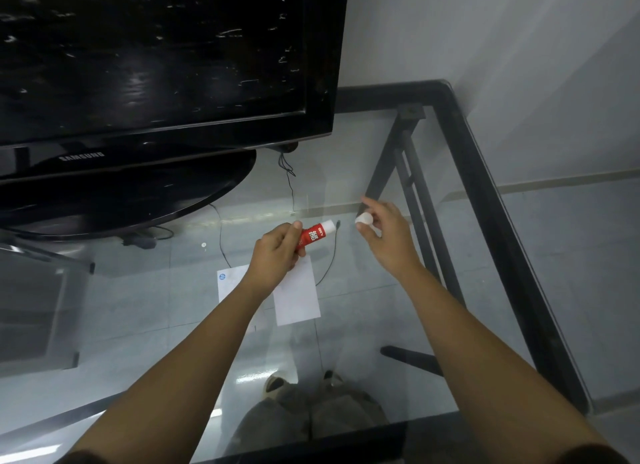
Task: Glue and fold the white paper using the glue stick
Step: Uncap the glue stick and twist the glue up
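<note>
Above the clear glass worktop [363, 311], the left hand [277, 252] wraps its grip around the red cylindrical glue stick [313, 236]. The right hand [388, 231] pinches its small white round cap [364, 219]. The flat white paper sheet [296, 297] lies beneath the left hand.

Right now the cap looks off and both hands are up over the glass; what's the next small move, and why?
Probably bring the left hand down so the glue stick tip meets the white paper. The cap is already off, held in the right hand, and the paper lies flat on the glass table just below the stick, apparently unglued and unfolded.
</note>
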`<control>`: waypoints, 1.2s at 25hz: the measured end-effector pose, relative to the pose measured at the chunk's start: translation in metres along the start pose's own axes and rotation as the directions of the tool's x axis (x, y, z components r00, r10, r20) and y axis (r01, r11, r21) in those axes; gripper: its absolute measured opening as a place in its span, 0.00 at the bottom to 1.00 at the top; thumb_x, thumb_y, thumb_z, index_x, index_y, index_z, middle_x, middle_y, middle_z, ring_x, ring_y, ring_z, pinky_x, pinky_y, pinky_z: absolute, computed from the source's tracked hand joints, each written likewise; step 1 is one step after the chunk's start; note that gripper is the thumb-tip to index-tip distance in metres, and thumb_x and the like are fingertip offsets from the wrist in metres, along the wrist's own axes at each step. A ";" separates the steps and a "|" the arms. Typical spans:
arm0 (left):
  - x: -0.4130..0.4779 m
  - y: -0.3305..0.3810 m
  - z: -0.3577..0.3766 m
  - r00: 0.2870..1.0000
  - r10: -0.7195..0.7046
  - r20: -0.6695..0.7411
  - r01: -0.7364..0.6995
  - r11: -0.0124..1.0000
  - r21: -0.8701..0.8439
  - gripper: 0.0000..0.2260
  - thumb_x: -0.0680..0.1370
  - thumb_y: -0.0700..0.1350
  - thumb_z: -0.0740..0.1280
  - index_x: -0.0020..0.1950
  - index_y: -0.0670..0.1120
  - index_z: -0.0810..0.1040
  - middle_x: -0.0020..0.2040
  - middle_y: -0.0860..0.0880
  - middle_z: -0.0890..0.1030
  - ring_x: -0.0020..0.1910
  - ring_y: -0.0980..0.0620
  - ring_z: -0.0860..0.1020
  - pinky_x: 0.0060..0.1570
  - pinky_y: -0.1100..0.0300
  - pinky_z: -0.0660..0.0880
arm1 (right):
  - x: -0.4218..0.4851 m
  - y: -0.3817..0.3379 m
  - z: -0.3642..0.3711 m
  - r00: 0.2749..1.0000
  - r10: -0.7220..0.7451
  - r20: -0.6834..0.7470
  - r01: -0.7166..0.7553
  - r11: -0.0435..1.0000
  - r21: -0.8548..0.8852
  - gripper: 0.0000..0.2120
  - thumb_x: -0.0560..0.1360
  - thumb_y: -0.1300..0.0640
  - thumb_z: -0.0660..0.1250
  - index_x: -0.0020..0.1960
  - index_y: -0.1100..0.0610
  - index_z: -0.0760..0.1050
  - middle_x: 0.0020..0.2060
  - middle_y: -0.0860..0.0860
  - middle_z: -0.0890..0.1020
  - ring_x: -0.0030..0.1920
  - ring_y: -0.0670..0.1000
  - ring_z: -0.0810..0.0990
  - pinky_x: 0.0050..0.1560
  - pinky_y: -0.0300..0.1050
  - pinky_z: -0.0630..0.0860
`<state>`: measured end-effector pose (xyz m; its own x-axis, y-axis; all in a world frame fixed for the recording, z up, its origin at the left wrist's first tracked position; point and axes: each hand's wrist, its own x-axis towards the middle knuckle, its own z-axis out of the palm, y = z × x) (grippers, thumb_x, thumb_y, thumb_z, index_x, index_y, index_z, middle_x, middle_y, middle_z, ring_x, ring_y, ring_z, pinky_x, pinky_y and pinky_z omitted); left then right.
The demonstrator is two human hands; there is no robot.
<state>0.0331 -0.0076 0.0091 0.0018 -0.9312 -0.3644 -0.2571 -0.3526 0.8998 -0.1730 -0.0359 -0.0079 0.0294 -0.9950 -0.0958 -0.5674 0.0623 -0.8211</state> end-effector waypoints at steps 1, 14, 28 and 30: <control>-0.001 -0.001 -0.001 1.000 0.009 -0.005 -0.009 1.000 0.011 0.15 0.80 0.52 0.56 0.41 0.45 0.74 0.33 0.47 0.75 0.31 0.53 0.70 0.33 0.60 0.69 | -0.001 0.002 0.002 1.000 0.024 0.016 -0.023 0.999 -0.043 0.24 0.74 0.60 0.67 0.67 0.54 0.66 0.54 0.55 0.75 0.54 0.50 0.75 0.60 0.42 0.70; -0.010 0.007 -0.001 0.990 0.096 -0.101 -0.100 0.994 -0.033 0.10 0.81 0.54 0.52 0.42 0.55 0.65 0.41 0.51 0.71 0.39 0.55 0.72 0.40 0.61 0.73 | -0.022 -0.027 0.008 0.997 0.018 -0.078 -0.019 1.000 -0.009 0.21 0.70 0.41 0.66 0.59 0.51 0.74 0.48 0.46 0.79 0.45 0.41 0.77 0.45 0.32 0.75; -0.028 0.013 -0.005 0.986 0.113 0.124 -0.068 0.944 -0.324 0.08 0.75 0.53 0.64 0.49 0.49 0.74 0.42 0.50 0.80 0.38 0.58 0.79 0.41 0.65 0.76 | -0.033 -0.070 0.012 0.984 0.158 0.080 -0.176 0.857 0.484 0.07 0.73 0.44 0.64 0.47 0.44 0.78 0.45 0.44 0.83 0.49 0.41 0.80 0.57 0.42 0.74; -0.031 0.014 -0.004 0.974 0.228 -0.006 -0.228 0.967 -0.112 0.06 0.74 0.49 0.68 0.47 0.51 0.73 0.43 0.52 0.80 0.39 0.57 0.78 0.39 0.68 0.75 | -0.033 -0.073 0.014 0.984 0.169 0.056 -0.175 0.852 0.494 0.07 0.73 0.45 0.64 0.46 0.45 0.78 0.44 0.44 0.83 0.47 0.41 0.81 0.56 0.41 0.74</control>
<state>0.0337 0.0161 0.0337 -0.0511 -0.9877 -0.1478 -0.1406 -0.1394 0.9802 -0.1213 -0.0061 0.0470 -0.0215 -0.9641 -0.2647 -0.0815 0.2656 -0.9606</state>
